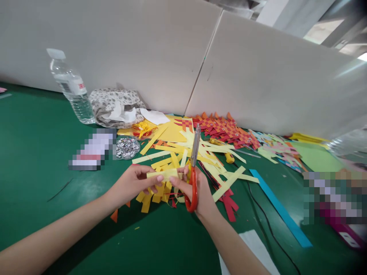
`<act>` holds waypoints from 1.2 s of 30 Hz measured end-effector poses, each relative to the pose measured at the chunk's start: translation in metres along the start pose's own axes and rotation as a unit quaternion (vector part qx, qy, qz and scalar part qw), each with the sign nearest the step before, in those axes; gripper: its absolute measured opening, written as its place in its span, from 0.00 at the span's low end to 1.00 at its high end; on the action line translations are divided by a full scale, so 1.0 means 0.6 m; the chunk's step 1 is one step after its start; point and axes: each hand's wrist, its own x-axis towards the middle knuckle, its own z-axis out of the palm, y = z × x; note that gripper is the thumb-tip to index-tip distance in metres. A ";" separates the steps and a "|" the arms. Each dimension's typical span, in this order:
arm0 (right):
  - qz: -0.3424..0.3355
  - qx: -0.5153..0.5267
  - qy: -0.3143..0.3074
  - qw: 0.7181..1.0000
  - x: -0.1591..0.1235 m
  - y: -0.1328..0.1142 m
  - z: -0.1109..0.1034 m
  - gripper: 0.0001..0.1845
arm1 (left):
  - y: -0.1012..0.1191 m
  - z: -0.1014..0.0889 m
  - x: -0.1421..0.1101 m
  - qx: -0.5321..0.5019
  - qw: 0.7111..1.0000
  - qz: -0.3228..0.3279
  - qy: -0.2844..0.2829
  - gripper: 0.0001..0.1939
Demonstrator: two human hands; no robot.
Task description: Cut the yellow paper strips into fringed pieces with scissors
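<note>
A short pale yellow paper strip (169, 175) is stretched between my two hands above the green table. My left hand (140, 179) pinches its left end between thumb and fingers. Its right part is pinched by my right hand (197, 189), which also carries orange-handled scissors (193, 191) hooked over it, blades pointing up and away. Beneath and beyond my hands lies a pile of yellow paper strips (162, 164), some folded or woven together. Part of the strip's right end is hidden by my fingers.
A water bottle (73, 91), a patterned cloth bag (114, 105) and a container of googly eyes (127, 148) stand left. Woven red-orange paper fish (226, 130) lie at the back. Nearby are a yellow-handled tool (229, 157), a blue strip (281, 208), a black cable (265, 221) and a power strip (341, 229).
</note>
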 end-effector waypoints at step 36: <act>-0.006 0.055 0.093 0.994 0.010 -0.004 -0.013 0.22 | 0.005 0.004 -0.005 -0.004 0.999 0.014 -0.034 0.15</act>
